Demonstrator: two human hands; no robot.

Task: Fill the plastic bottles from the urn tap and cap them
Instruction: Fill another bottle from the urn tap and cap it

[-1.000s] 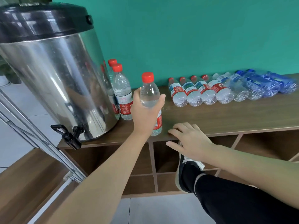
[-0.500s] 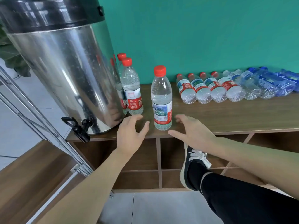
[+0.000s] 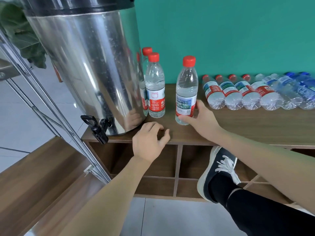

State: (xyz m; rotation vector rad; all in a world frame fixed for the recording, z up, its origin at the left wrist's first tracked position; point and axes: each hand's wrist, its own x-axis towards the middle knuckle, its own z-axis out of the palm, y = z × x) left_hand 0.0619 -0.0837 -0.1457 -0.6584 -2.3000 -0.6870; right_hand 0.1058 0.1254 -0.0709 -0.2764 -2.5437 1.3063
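Note:
A filled bottle with a red cap (image 3: 186,89) stands upright on the wooden shelf top (image 3: 247,126). My right hand (image 3: 199,118) grips its lower part, thumb in front and fingers behind. My left hand (image 3: 150,140) hovers over the shelf's front edge with loosely curled fingers, holding nothing. The steel urn (image 3: 88,65) stands at the left, its black tap (image 3: 97,128) hanging over the shelf corner. Two more capped, filled bottles (image 3: 155,89) stand beside the urn.
Several empty bottles (image 3: 255,92) lie in a row along the teal wall at the right, some red-capped, some blue. Open cubbyholes (image 3: 160,160) lie below the shelf top. My shoe (image 3: 219,169) rests in one. A metal rack frame (image 3: 42,103) slants at the left.
My left hand let go of the capped bottle and drew back to the shelf edge. My right hand moved forward and took hold of that bottle's lower part.

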